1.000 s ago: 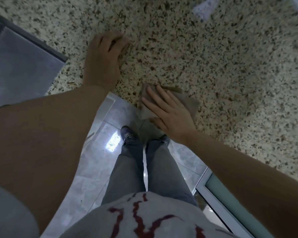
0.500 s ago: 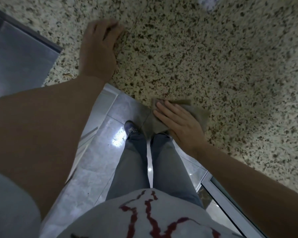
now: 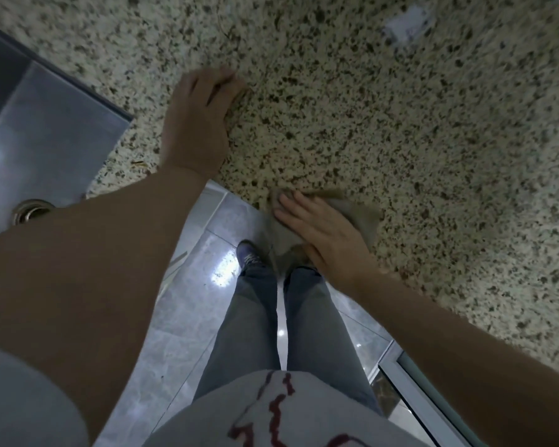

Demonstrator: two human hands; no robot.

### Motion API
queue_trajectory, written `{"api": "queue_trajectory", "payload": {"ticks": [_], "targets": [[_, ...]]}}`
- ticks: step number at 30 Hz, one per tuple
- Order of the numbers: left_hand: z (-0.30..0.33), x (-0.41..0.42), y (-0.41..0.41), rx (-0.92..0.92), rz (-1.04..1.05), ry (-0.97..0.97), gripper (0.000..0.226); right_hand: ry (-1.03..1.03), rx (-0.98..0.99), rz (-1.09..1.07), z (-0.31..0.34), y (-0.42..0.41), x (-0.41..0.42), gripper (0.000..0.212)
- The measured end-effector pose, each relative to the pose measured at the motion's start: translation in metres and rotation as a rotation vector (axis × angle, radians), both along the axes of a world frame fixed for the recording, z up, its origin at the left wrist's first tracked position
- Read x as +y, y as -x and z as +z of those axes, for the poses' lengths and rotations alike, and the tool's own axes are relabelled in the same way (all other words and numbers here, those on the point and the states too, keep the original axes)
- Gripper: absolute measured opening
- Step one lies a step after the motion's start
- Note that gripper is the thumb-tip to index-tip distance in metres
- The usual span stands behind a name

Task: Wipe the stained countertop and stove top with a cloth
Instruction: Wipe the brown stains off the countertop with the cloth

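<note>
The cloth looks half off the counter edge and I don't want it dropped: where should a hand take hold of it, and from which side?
Probably best at the flap of the cloth that droops past the countertop edge, pinched from the person's side. The rest lies flat under the straight fingers of the right hand, with no raised fold to catch. The left hand rests on the stone.

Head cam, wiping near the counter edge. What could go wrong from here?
1. The cloth overhangs the countertop edge under the flat right hand, which presses rather than grips; it could slide off toward the floor.
2. Wiping toward the edge may push crumbs onto the floor and shoes.
3. The left hand braces close to the sink rim; on a wet surface it might slip.
</note>
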State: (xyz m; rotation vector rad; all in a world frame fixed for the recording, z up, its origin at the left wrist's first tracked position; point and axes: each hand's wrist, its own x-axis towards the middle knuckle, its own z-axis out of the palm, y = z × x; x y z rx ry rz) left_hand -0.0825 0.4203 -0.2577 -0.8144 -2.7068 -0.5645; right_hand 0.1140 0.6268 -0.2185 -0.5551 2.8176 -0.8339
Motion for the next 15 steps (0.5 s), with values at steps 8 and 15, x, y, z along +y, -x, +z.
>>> {"api": "queue_trajectory", "payload": {"ticks": [8, 15], "targets": [[0.001, 0.002, 0.0, -0.099, 0.058, -0.08, 0.034, -0.077, 0.07, 0.048, -0.009, 0.099, -0.021, 0.053], [0.001, 0.0, 0.004, -0.018, 0.178, -0.072, 0.042, -0.179, 0.166, -0.176, -0.009, 0.205, -0.025, 0.051]]}}
